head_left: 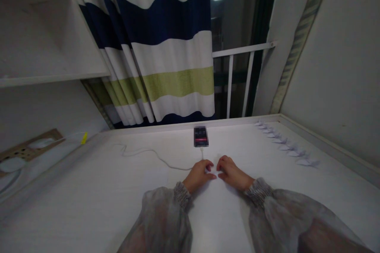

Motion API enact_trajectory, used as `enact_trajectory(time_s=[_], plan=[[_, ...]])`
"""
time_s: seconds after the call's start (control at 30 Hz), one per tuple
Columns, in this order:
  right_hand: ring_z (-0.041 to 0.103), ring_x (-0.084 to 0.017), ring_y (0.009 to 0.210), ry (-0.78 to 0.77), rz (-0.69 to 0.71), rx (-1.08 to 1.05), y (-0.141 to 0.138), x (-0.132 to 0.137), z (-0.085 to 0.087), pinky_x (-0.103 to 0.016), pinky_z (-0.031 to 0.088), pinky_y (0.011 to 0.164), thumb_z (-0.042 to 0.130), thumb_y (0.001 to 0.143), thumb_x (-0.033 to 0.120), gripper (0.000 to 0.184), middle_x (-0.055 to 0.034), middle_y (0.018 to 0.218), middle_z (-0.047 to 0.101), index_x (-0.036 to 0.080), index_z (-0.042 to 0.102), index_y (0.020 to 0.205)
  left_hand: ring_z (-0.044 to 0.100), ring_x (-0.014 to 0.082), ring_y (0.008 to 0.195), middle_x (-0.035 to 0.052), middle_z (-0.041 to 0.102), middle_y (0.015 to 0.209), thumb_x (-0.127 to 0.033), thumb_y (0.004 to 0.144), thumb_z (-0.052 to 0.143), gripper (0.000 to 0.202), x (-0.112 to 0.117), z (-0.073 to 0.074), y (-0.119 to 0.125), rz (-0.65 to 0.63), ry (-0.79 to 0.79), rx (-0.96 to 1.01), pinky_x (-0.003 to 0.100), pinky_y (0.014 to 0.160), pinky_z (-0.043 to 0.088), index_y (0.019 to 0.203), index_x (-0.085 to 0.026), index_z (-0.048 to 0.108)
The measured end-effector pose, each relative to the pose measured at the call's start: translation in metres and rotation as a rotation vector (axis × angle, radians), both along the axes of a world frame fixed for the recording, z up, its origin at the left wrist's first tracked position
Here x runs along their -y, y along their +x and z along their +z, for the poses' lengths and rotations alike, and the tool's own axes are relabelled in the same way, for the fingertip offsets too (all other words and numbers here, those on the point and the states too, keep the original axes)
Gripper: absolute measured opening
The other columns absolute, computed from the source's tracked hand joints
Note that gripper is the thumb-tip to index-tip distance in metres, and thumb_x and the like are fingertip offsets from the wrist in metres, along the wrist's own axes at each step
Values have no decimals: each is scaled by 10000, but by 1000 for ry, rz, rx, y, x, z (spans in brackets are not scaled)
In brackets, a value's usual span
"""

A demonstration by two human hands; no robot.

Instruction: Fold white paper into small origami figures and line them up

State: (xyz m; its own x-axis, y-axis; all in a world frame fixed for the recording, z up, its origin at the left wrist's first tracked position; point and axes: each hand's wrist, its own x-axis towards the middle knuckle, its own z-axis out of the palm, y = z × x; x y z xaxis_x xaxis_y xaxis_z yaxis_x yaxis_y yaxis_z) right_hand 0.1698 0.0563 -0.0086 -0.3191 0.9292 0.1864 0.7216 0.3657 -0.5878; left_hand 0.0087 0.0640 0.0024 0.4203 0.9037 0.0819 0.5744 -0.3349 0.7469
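"Striped curtain (178,83) hangs well beyond the hands, in white, navy and green, with a white railing (243,51) showing past its edge. What about the desk (219,221)?"

"White, and both hands are over its middle. The left hand (198,174) is half curled, a small gap left between thumb and fingers. The right hand (236,174) faces it, bent much the same way, thumb tip near the fingertips. The two hands almost meet."

"Is anything held?"

"Some pale bit, perhaps paper (207,170), shows in the gap of the left hand, close to the right fingertips. It blends with the desk, so I cannot tell whether the left grips it, or whether the right touches it."

"And around them?"

"Just beyond the hands lies a dark device (201,136), blurred into blocks, with one reddish band. A white cable (162,159) runs from its near end to the left hand, then shows again off to that hand's left."

"Further right?"

"Past the right hand, folded white pieces (293,152) sit in a slanting row, near the wall."

"Left side?"

"Well left of the left hand, a socket board (25,153), and a yellow tag (84,138) near it. Loose grey sleeves (166,213) gather at both wrists."
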Motion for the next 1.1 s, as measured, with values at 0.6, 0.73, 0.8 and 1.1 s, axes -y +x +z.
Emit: enact_trajectory(time_s=[0.6,0.73,0.8,1.1], plan=[[482,-108,661,-203,44,-885,-4,5,17,-270,393,660,584,628,489,366,23,708,485,177,473,786,453,68,578,-43,487,629,-291,550,669,292,8,4,4,141,-227,836,208,584,356,685,-161,445],[452,-97,614,-190,114,-819,-19,14,14,-251,378,617,617,618,454,340,37,661,475,167,489,747,535,100,691,0,571,746,-288,549,670,331,11,6,11,139,-325,1097,247,702,401,811,-164,510],[432,-95,595,-131,76,-779,-27,17,11,-245,368,597,583,660,429,287,40,630,459,165,485,715,549,110,706,12,584,735,-255,561,658,282,12,6,13,102,-383,1136,256,727,402,794,-146,543],[463,-123,623,75,-95,-663,-25,21,16,-249,381,618,498,709,371,201,21,613,484,175,504,662,531,89,676,12,586,700,-183,549,665,166,18,9,14,86,-500,1154,221,685,387,665,-125,561]])
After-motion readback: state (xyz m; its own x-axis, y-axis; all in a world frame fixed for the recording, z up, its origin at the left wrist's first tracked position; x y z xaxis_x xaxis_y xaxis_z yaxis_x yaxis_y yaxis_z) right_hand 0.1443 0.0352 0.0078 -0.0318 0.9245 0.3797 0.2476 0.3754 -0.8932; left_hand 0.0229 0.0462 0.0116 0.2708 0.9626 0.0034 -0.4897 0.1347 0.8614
